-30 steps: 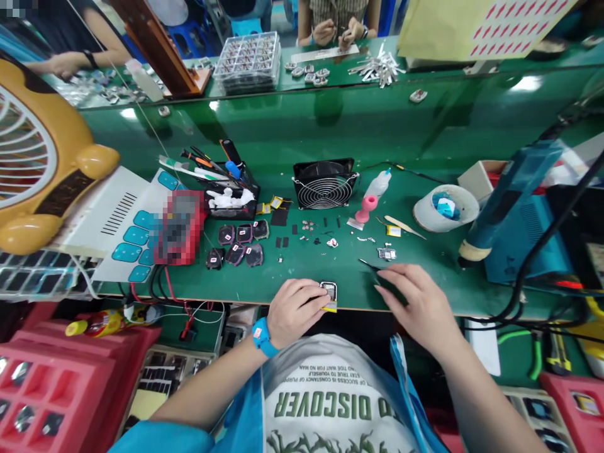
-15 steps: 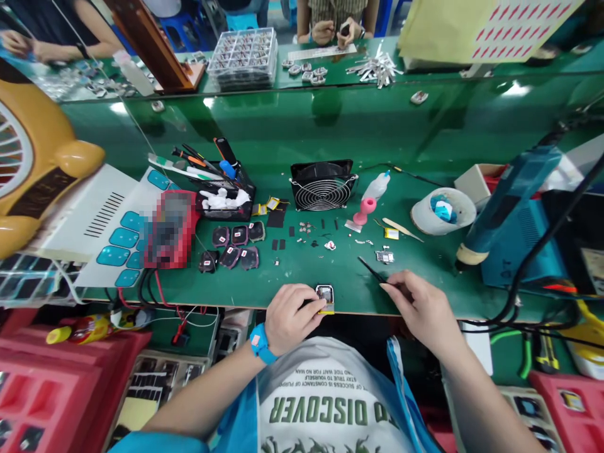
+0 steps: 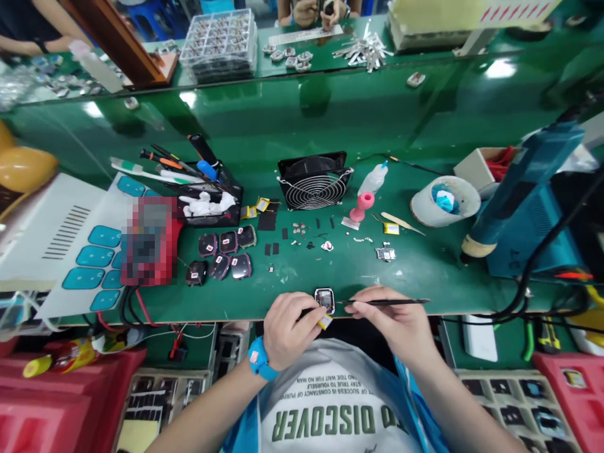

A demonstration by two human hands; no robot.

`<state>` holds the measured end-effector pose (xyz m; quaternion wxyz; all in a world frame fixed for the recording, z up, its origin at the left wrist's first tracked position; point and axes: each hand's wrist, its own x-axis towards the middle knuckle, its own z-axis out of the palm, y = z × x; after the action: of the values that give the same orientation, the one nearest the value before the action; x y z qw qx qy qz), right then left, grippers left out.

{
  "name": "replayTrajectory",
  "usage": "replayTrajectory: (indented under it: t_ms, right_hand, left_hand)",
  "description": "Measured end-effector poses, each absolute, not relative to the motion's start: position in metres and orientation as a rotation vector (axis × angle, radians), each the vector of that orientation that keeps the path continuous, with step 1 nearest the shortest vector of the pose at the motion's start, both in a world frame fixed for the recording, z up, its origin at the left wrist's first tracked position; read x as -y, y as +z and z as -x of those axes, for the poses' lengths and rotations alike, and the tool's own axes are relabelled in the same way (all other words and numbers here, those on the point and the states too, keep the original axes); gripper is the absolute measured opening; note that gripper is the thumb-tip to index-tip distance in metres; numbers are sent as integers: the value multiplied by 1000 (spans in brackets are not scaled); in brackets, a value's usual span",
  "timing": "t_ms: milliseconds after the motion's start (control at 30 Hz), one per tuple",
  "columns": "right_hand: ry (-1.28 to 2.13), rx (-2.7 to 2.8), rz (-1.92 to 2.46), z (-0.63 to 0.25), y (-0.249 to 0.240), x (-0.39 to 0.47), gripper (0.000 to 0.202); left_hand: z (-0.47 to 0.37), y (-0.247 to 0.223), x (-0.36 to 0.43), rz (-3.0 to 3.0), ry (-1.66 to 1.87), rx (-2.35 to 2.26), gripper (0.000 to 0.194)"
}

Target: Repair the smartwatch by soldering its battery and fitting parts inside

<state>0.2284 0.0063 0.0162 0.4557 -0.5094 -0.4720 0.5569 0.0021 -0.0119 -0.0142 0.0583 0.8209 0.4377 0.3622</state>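
Observation:
My left hand (image 3: 289, 330), with a blue band on its wrist, is closed at the lower left edge of an opened smartwatch case (image 3: 324, 298) by the bench's front edge. A yellow battery (image 3: 325, 323) sticks out below the case at my fingertips. Inside the case, small electronic parts show. My right hand (image 3: 394, 322) pinches slim black tweezers (image 3: 401, 302); they lie nearly level, tips pointing left and close to the right side of the case. Whether the tips touch it I cannot tell.
Several dark watch faces (image 3: 228, 241) lie left of a black fan (image 3: 315, 182). A circuit board (image 3: 385, 253), another battery (image 3: 391, 228) and a pink-based bottle (image 3: 372, 179) are farther right. A white tub (image 3: 441, 204) stands beside a teal tool (image 3: 523, 182). A co-worker's hands (image 3: 318, 11) show across the bench.
My right hand has moved left toward the watch case, and the tweezers have turned from slanting to nearly level. The battery now hangs tilted below the case. The view has shifted slightly.

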Motion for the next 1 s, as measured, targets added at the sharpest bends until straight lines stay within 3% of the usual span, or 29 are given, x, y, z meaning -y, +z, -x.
replayTrajectory:
  t_ms: [167, 1000]
  right_hand:
    - [1275, 1258, 1230, -202, 9, -4, 19]
    - [1252, 1385, 1221, -203, 10, -2, 14]
  left_hand:
    - [0, -14, 11, -2497, 1064, -1314, 19]
    - [-1, -14, 11, -2524, 1106, -1277, 10]
